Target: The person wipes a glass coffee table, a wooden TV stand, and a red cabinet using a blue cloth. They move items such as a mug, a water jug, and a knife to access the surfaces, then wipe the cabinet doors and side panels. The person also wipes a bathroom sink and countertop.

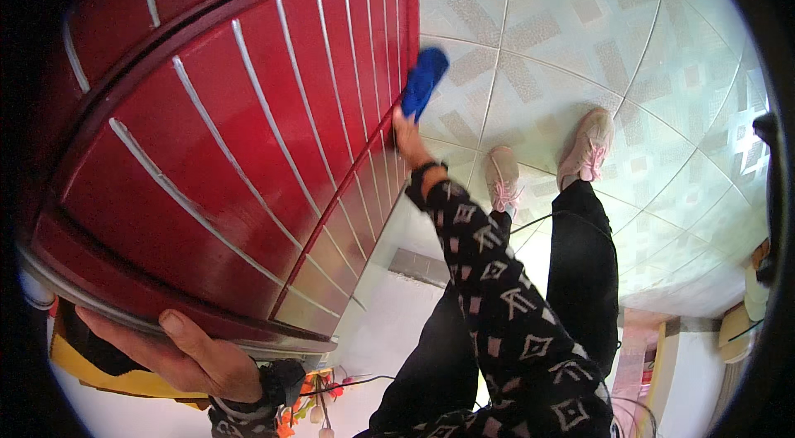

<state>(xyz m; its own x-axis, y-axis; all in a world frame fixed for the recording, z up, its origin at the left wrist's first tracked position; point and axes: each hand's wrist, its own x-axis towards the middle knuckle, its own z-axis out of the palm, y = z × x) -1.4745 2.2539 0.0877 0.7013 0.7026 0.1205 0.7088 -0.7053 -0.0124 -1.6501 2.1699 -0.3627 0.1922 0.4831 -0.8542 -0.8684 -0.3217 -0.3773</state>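
A glossy red panel [248, 121] with silver stripes fills the left side, and a reflective strip runs along its right edge. At the lower left my left hand [192, 354] grips the panel's rim, thumb on the red face and fingers along the outer edge. My right hand [410, 135] reaches down to the panel's far right side and holds a bunched blue cloth [425, 81]. The cloth lies at the panel's edge, partly over the tiled floor; whether it touches the panel is hard to tell. Part of the right hand's fingers is hidden.
Patterned floor tiles [559, 28] spread to the right, where my pink shoes [590, 143] stand. A thin black cable [559, 212] crosses my legs. Artificial flowers [317, 397] and a yellow object [93, 370] are near my left hand. Furniture [739, 332] stands at the lower right.
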